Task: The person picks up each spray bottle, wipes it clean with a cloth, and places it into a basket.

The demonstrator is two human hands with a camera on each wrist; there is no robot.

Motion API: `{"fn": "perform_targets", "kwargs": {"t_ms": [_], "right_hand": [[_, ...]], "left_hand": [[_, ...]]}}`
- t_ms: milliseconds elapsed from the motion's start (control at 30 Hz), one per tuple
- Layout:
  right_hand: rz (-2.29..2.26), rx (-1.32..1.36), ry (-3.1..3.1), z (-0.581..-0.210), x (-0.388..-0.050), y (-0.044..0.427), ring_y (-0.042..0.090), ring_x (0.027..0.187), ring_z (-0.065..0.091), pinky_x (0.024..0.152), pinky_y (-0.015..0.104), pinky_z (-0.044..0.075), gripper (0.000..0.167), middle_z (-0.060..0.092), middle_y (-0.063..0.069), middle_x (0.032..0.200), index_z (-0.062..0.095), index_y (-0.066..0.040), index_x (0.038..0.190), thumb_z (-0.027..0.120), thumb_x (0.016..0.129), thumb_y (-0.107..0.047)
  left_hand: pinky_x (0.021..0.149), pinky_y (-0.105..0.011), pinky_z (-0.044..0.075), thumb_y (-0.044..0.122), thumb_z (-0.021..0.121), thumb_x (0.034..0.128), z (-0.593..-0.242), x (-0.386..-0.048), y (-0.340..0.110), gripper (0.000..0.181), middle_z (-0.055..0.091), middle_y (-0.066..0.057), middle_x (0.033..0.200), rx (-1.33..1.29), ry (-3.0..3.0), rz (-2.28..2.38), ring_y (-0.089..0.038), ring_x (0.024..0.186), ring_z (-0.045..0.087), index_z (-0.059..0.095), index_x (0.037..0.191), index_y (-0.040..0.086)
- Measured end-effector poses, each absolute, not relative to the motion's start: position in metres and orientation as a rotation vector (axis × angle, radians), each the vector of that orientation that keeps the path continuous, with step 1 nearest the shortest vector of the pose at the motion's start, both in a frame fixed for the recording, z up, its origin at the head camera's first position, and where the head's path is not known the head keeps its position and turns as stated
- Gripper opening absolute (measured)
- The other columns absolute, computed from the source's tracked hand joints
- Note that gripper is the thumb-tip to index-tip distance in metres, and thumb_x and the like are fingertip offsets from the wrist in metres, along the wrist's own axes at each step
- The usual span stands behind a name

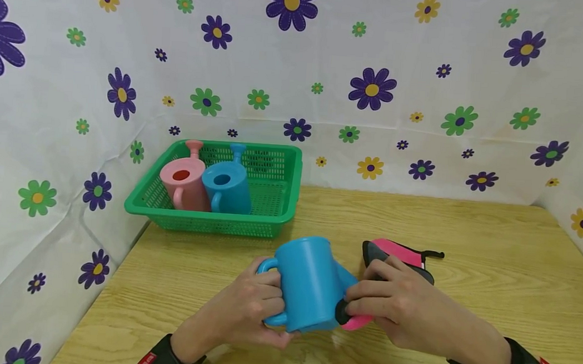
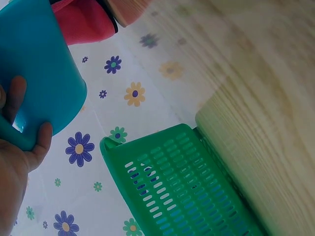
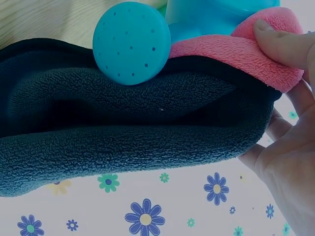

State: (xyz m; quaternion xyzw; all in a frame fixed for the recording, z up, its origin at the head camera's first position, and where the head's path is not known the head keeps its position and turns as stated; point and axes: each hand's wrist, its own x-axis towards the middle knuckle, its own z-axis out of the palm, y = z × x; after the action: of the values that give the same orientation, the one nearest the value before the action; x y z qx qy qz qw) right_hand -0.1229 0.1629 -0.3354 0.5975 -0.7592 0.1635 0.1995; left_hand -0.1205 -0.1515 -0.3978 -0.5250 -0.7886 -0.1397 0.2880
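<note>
A blue watering can [image 1: 310, 283] is held up over the table, tilted. My left hand [image 1: 249, 307] grips it by its handle, fingers curled through the loop. Against the can's spout side, my right hand [image 1: 404, 308] pinches a pink and dark grey towel cloth [image 1: 393, 247] with a black border. In the right wrist view, the thumb presses a pink fold of this cloth near the can's body. The can's round sprinkler head [image 3: 130, 44], dotted with small holes, shows above the grey side of the cloth there. Part of the spout is hidden by my right hand.
At the back left of the wooden table [image 1: 493, 244] stands a green perforated basket [image 1: 214, 223]. Inside it, a pink watering can [image 1: 191, 184] and another blue watering can [image 1: 233, 189] stand side by side. A white sheet with printed flowers [image 1: 372, 89] hangs behind and at the sides.
</note>
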Motion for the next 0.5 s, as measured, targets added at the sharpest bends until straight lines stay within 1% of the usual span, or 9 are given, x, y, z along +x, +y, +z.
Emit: {"fn": "perform_targets", "kwargs": {"t_ms": [100, 300, 367, 500], "right_hand": [[0.442, 1.672, -2.120, -0.3352, -0.1222, 0.1629, 0.014, 0.094, 0.058, 0.080, 0.034, 0.051, 0.027, 0.074, -0.012, 0.109, 0.074, -0.024, 0.104, 0.085, 0.082, -0.013], [0.433, 1.654, -2.118, -0.3348, -0.1207, 0.1621, 0.016, 0.094, 0.057, 0.080, 0.034, 0.052, 0.044, 0.073, -0.012, 0.109, 0.074, -0.024, 0.102, 0.092, 0.067, -0.004], [0.427, 1.641, -2.116, -0.3350, -0.1204, 0.1620, 0.016, 0.094, 0.057, 0.080, 0.035, 0.052, 0.047, 0.073, -0.011, 0.108, 0.074, -0.024, 0.101, 0.093, 0.063, -0.003], [0.408, 1.611, -2.125, -0.3353, -0.1197, 0.1621, 0.016, 0.093, 0.058, 0.080, 0.035, 0.053, 0.048, 0.073, -0.011, 0.107, 0.075, -0.023, 0.099, 0.095, 0.060, -0.004]], "left_hand": [[0.087, -0.045, 0.048, 0.041, 0.088, 0.0693, -0.3976, -0.1208, -0.1517, 0.049, 0.046, 0.011, 0.060, -1.401, -2.104, -0.383, -0.008, 0.075, 0.048, 0.043, 0.062, 0.022], [0.086, -0.044, 0.047, 0.040, 0.088, 0.0684, -0.3965, -0.1218, -0.1510, 0.050, 0.045, 0.011, 0.060, -1.411, -2.087, -0.398, -0.008, 0.075, 0.048, 0.042, 0.062, 0.022], [0.086, -0.043, 0.046, 0.040, 0.087, 0.0686, -0.3963, -0.1219, -0.1507, 0.050, 0.044, 0.011, 0.060, -1.417, -2.083, -0.401, -0.008, 0.074, 0.048, 0.041, 0.062, 0.022], [0.087, -0.043, 0.046, 0.040, 0.087, 0.0695, -0.3963, -0.1211, -0.1503, 0.049, 0.043, 0.011, 0.060, -1.420, -2.089, -0.403, -0.007, 0.074, 0.048, 0.042, 0.062, 0.022]]}}
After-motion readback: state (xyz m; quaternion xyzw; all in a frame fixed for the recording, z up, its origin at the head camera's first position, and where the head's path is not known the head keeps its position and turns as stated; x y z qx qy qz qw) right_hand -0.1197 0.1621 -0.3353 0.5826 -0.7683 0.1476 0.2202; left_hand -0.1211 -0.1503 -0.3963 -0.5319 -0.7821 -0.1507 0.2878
